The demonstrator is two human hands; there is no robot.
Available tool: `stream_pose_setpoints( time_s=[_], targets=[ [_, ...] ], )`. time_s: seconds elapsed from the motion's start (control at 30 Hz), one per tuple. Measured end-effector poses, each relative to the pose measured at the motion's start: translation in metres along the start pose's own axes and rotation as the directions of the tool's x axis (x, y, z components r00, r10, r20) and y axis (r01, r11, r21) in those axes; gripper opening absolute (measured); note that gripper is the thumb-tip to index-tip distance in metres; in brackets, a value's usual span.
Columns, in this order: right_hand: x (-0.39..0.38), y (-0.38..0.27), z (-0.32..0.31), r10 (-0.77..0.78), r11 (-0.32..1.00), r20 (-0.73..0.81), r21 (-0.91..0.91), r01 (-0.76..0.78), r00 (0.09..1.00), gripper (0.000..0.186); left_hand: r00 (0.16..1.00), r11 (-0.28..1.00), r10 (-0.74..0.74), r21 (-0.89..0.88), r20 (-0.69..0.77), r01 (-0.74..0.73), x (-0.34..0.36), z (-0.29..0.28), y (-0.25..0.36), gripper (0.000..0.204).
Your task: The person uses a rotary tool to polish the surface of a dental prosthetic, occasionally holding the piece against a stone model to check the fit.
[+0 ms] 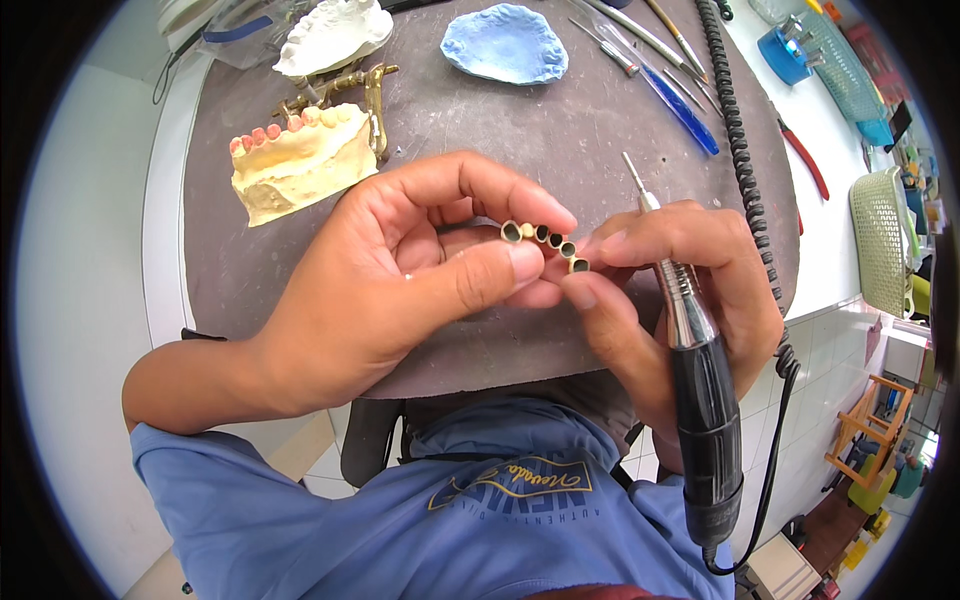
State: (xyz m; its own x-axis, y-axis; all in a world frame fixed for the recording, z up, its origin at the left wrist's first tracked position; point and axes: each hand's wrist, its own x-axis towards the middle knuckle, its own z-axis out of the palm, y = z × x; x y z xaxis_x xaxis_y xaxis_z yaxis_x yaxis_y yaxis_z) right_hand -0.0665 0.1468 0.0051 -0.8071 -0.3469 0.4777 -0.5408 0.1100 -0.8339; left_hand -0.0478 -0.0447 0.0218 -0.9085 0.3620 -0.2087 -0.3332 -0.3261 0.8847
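Note:
A small curved row of several joined gold-coloured crowns [541,234], hollows facing up, sits between my two hands. My left hand [385,270] grips one end between thumb and fingers. My right hand [715,290] holds a black and silver rotary handpiece [700,430], its thin metal bit pointing up and away from me, while its thumb and forefinger pinch at the crowns' right end. Beyond my left hand stands a cream dental cast [295,170] with several pinkish-red teeth, beside a brass articulator [375,110].
On the grey mat [480,360] lie a white cast [330,35], blue lump [503,42], blue-handled tool [690,125] and several slim instruments. A coiled cord [745,150] runs along the right. Red-handled pliers [805,155], a blue holder [785,55] and a pale basket [878,240] are farther right.

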Motion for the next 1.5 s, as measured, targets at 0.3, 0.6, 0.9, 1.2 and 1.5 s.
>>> stream_pose_setpoints(
  time_s=[0.3,0.6,0.9,1.2,1.5],
  targets=[
    [0.0,0.006,-0.001,-0.107,0.994,-0.024,0.011,0.107,0.994,0.031,0.999,0.998,0.0,0.069,0.039,-0.003,-0.003,-0.001,0.002,0.024],
    [-0.005,-0.002,-0.019,-0.2,0.966,-0.001,-0.167,0.197,0.98,0.033,0.999,0.999,-0.035,0.023,-0.009,0.035,-0.004,0.004,0.003,0.02],
    [-0.013,-0.003,-0.002,-0.106,0.988,-0.055,0.104,0.111,0.993,0.025,0.998,0.996,0.07,0.05,0.008,-0.071,-0.002,0.0,-0.003,0.016],
    [-0.009,-0.002,-0.002,-0.132,0.989,0.015,0.07,0.131,0.991,0.023,0.998,0.998,0.068,0.002,-0.009,-0.068,-0.001,0.001,-0.005,0.017],
    [-0.008,0.002,-0.002,-0.181,0.983,0.034,0.043,0.179,0.983,0.022,0.999,0.999,0.037,0.0,-0.021,-0.037,-0.002,0.003,-0.003,0.016]
  ],
)
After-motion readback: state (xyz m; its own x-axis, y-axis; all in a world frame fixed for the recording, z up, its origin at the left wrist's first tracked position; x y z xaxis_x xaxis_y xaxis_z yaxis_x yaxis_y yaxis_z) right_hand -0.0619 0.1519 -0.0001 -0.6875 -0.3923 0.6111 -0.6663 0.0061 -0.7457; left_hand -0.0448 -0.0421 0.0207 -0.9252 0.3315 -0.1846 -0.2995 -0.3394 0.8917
